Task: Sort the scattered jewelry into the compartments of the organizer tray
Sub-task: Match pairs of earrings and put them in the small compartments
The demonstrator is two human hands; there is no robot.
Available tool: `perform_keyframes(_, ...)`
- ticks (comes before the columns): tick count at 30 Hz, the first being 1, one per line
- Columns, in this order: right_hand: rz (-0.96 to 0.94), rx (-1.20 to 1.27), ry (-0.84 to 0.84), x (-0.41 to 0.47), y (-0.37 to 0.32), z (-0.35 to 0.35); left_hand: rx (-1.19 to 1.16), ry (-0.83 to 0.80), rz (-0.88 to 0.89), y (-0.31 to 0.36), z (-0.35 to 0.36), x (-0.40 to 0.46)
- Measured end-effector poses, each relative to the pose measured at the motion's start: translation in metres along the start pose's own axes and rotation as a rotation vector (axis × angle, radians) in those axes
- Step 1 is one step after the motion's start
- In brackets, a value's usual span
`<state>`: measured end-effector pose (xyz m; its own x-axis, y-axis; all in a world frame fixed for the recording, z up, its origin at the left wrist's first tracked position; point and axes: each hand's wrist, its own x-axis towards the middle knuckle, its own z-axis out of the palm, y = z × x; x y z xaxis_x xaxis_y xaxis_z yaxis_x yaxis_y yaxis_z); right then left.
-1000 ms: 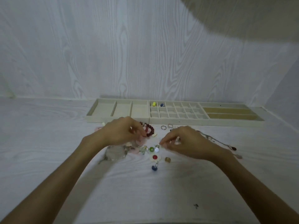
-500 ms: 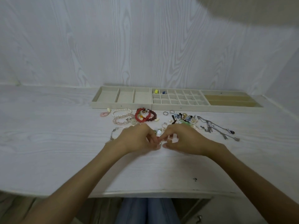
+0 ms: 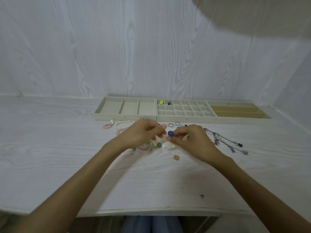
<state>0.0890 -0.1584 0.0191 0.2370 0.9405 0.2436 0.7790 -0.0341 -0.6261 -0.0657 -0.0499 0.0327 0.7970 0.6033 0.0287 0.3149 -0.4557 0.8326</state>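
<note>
Blue bead (image 3: 170, 133): round, pinched by the fingertips of the right hand (image 3: 190, 140), raised above the jewelry pile; half a second ago no bead shows between the hands.
Right hand: fingers curled, thumb and forefinger closed on the blue bead.
Left hand (image 3: 143, 134): fingers curled, their tips beside the blue bead; whether they hold anything cannot be told. Half a second ago both hands sat lower and nearer the table edge, fingertips together.
Organizer tray (image 3: 181, 119): beige, long axis left to right along the wall, open side up. Left section has three wide compartments, middle section a grid of small cells, right section long tan slots.
Yellow bead (image 3: 161, 102): in the top-left grid cell.
Dark blue bead (image 3: 169, 103): in the next cell to the right.
Pearl bracelet (image 3: 123, 123): on the table (image 3: 50, 148) left of the left hand, near the tray front.
Pink ring (image 3: 107, 126): left of the pearl bracelet.
Silver necklaces (image 3: 227, 142): right of the right hand, chains running toward lower right.
Green bead (image 3: 159, 145): under the hands.
Tan ring (image 3: 176, 157): alone, nearer the person.
</note>
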Motion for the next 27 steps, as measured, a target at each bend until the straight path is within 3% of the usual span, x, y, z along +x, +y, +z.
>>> perform_keyframes(5,0.208,0.416,0.058,0.026,-0.011,-0.018,-0.104,-0.098,-0.002,0.011,-0.013,0.017)
perform_keyframes(10,0.274,0.627,0.189,0.052,-0.009,-0.017,-0.195,0.131,0.031,0.018,-0.008,0.043)
perform_keyframes(13,0.284,0.715,0.258,0.066,-0.005,-0.022,-0.28,0.136,0.002,0.017,-0.011,0.059)
perform_keyframes(20,0.309,0.769,0.352,0.093,0.015,-0.033,-0.429,-0.011,-0.101,0.009,-0.012,0.096)
perform_keyframes(27,0.305,0.69,0.444,0.117,0.032,-0.032,-0.306,0.113,-0.008,0.003,-0.01,0.132)
